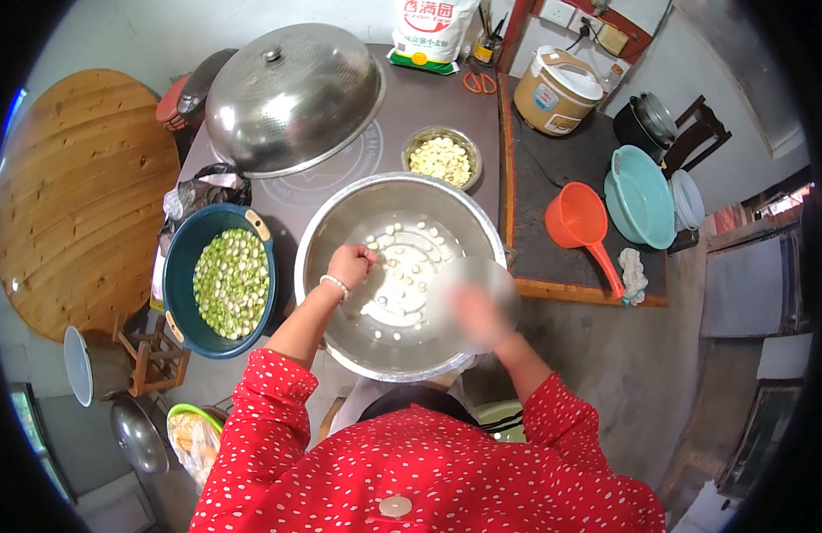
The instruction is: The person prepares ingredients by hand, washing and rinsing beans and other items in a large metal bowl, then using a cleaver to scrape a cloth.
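Note:
A large stainless steel basin (398, 365) stands before me at the table's edge, with pale, bean-like pieces (399, 279) scattered over its bottom. My left hand (353, 264), wearing a beaded bracelet, is over the left part of the basin with its fingers drawn together; whether something is between them cannot be told. My right hand (476, 313) is over the basin's right side, blurred, so its fingers and anything in them are hidden. Left of the basin, a dark blue plastic tub (173, 280) holds green and pale pieces. Behind the basin, a small metal bowl (476, 166) contains pale yellowish pieces.
An upturned perforated metal colander (291, 100) sits at the back left of the table. Behind are a flour bag (431, 33) and orange-handled scissors (479, 83). On the right side table are a rice cooker (557, 90), a red dipper (576, 214) and a turquoise basin (641, 196).

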`<state>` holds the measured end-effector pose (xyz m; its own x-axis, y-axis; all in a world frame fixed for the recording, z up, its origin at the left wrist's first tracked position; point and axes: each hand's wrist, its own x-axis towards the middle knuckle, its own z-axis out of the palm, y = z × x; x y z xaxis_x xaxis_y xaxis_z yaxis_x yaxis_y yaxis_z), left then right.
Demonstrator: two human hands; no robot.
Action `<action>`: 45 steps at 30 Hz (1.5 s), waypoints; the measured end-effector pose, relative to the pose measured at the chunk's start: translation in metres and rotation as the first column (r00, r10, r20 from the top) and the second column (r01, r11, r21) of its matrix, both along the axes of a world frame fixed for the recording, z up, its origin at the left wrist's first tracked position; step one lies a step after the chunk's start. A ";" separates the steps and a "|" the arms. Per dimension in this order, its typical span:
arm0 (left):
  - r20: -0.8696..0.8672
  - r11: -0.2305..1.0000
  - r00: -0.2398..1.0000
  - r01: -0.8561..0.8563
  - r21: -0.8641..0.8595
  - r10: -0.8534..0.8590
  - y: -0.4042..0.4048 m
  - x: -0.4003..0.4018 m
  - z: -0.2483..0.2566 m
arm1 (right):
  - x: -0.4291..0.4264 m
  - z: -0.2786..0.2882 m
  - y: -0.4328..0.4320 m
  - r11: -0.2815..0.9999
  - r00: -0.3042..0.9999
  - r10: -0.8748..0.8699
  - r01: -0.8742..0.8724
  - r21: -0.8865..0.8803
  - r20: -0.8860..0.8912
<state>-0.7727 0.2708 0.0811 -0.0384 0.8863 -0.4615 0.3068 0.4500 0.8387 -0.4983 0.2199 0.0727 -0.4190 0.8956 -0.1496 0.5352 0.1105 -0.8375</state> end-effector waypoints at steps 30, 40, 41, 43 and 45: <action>-0.567 0.736 0.591 0.676 -0.040 -0.574 -0.012 0.055 -0.033 | -0.081 0.003 0.070 0.866 0.636 0.462 -0.475 -0.158 0.618; -0.425 0.831 0.714 0.495 -0.254 -0.556 -0.070 0.090 -0.051 | -0.088 -0.002 0.013 0.888 0.675 0.419 -0.166 -0.429 0.607; -0.433 0.834 0.714 0.493 -0.246 -0.550 -0.070 0.089 -0.042 | -0.082 -0.002 0.012 0.813 0.800 0.331 0.027 -0.582 0.500; -0.328 0.773 0.705 0.522 -0.359 -0.628 -0.067 0.083 -0.027 | -0.092 0.029 0.006 0.693 0.880 0.181 0.203 -0.692 0.440; -0.189 0.872 0.888 0.335 -0.357 -0.418 -0.070 0.084 -0.027 | -0.093 0.010 -0.006 0.536 0.935 -0.267 0.344 -0.771 0.232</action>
<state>-0.6887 0.2011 0.0538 0.1174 0.6721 -0.7311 0.6868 0.4768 0.5486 -0.5912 0.2134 0.0823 -0.0958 0.4721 -0.8763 0.4704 -0.7543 -0.4579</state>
